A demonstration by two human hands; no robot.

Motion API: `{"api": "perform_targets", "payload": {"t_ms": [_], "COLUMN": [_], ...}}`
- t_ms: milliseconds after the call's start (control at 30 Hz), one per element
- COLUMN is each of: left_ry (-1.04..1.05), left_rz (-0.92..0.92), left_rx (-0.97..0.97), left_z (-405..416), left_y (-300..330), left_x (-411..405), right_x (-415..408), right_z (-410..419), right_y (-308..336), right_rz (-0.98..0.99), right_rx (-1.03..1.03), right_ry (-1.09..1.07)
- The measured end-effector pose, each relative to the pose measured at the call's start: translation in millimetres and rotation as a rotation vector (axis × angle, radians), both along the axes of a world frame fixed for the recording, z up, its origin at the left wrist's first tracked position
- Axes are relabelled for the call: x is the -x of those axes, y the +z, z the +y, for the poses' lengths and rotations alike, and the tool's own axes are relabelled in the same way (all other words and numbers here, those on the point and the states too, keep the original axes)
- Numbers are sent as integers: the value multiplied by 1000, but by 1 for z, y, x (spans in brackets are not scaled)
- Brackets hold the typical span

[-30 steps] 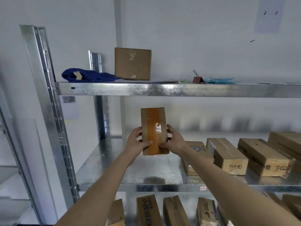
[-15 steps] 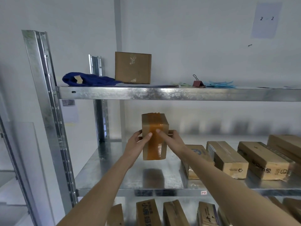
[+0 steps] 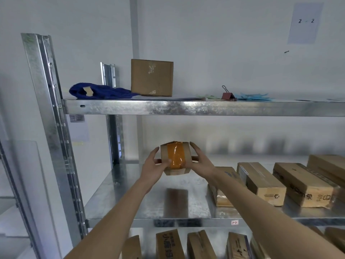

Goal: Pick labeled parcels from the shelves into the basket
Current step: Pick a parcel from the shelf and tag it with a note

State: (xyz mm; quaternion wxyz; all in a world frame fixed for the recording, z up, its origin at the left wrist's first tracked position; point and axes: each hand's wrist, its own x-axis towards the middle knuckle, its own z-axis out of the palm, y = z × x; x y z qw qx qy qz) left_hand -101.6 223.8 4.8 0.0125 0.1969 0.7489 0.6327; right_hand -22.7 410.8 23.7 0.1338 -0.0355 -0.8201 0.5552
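Parcel (image 3: 175, 158): being held in the air above the left end of the middle shelf (image 3: 130, 199), clear of the metal, a dark reflection lying below it.
Left hand (image 3: 152, 166): gripping the parcel's left side, thumb curling over the front face beside the orange tape (image 3: 175, 156), fingers wrapping behind.
Right hand (image 3: 202, 162): clamping the right side, fingers reaching up along the edge, thumb going underneath or behind.
Handling: probably light, judging by the relaxed two-handed hold; stiff cardboard, corners a little crushed, so likely taking a firm squeeze without harm.
Slip risk: glossy tape looking slick; bare cardboard on either side giving the better grip.
Hold: taking it by the two opposite short sides, as now; likely small enough for one hand across the width.
Label: not showing on the face turned to the camera; back and underside hidden, so impossible to say whether labelled.
Basket: nowhere in view.
Other boxes: row (image 3: 261, 182) lying to the right on the same shelf, the nearest partly covered by the right forearm, the farthest cut off at the frame edge; print on them too blurred for reading.
Lower shelf: more boxes (image 3: 169, 243) standing upright, cut off at the bottom.
Shelf tag (image 3: 234, 222): small, writing unclear.
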Motion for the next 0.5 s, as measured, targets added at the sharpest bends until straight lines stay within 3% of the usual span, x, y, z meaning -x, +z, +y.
{"api": "perform_targets", "payload": {"t_ms": [167, 500], "left_ry": [-90, -76], "left_rz": [34, 38], "left_rx": [40, 30], "left_z": [-3, 3], "left_y": [-5, -28], "left_x": [1, -7], "right_x": [0, -1], "right_z": [6, 0], "right_y": [-11, -40], "right_rz": [15, -14], "right_rx": [-7, 89], "right_ry": [32, -25]}}
